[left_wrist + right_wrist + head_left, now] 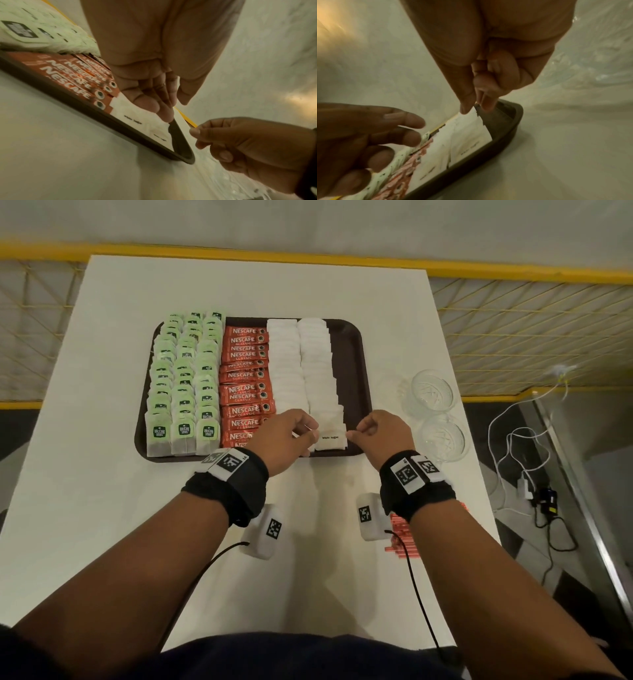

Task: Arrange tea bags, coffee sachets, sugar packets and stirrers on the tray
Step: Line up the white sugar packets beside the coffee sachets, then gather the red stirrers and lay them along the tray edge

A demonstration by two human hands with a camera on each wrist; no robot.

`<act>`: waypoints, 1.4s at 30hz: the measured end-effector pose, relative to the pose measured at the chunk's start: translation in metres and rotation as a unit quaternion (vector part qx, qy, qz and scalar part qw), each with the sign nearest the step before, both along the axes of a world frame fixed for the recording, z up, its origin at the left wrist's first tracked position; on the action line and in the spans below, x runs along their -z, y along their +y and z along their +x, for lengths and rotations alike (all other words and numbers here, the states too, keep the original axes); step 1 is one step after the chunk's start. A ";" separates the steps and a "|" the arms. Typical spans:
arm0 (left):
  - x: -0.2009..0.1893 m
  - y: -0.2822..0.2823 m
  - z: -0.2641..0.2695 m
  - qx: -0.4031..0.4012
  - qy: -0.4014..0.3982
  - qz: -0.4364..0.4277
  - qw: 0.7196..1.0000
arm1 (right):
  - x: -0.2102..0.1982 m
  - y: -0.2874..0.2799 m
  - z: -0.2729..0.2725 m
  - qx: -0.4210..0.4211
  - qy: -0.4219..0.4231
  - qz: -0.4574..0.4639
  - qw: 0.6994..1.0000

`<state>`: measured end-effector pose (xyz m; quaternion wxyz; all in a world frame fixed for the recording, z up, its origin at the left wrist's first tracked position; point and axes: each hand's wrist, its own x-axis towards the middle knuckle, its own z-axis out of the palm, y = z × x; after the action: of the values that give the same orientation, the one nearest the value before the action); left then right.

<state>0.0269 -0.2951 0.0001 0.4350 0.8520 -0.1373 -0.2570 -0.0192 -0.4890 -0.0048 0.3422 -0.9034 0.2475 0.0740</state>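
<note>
A dark brown tray (352, 364) holds rows of green tea bags (185, 378), red coffee sachets (246, 378) and two columns of white sugar packets (301, 364). The front packet of the right column, marked "White Sugar" (330, 438), lies at the tray's near edge. My right hand (352, 434) pinches its right corner between thumb and forefinger (476, 108). My left hand (306, 433) hovers over the left sugar column, fingers loosely extended, its fingertips (166, 116) touching a packet there. Red stirrers (399, 534) lie on the table, partly hidden under my right wrist.
Two glass bowls (433, 390) (445, 436) stand right of the tray near the table's right edge. White cables and a charger (524, 440) trail on the floor beyond. A strip of bare tray runs along the right side of the sugar columns.
</note>
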 end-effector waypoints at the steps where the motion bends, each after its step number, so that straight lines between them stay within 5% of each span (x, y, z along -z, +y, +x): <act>1: -0.002 -0.007 -0.003 0.009 -0.008 0.003 1.000 | -0.007 -0.002 -0.007 -0.013 -0.009 0.000 1.000; 5: -0.012 -0.042 -0.026 0.077 -0.043 0.007 0.996 | -0.037 -0.019 -0.051 -0.089 -0.021 -0.009 0.996; 9: -0.016 -0.081 -0.060 0.228 -0.086 0.059 0.968 | -0.048 -0.056 -0.112 -0.126 0.019 -0.039 0.991; 12: -0.013 -0.102 -0.084 0.322 -0.102 0.091 0.937 | -0.043 -0.085 -0.155 -0.129 0.056 -0.068 0.988; 19: -0.004 -0.143 -0.126 0.400 -0.142 0.156 0.892 | -0.004 -0.094 -0.214 -0.202 0.093 -0.184 0.957; 29: 0.021 -0.149 -0.158 0.426 -0.268 0.231 0.833 | 0.022 -0.090 -0.224 -0.196 0.074 -0.248 0.946; 42: 0.033 -0.141 -0.168 0.410 -0.262 0.281 0.827 | 0.025 -0.085 -0.220 -0.206 0.087 -0.259 0.940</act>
<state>-0.1412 -0.4364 -0.0329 -0.0209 0.8379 -0.5049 -0.2065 -0.2394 -0.5736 -0.0297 0.0504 -0.9820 0.0959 0.1546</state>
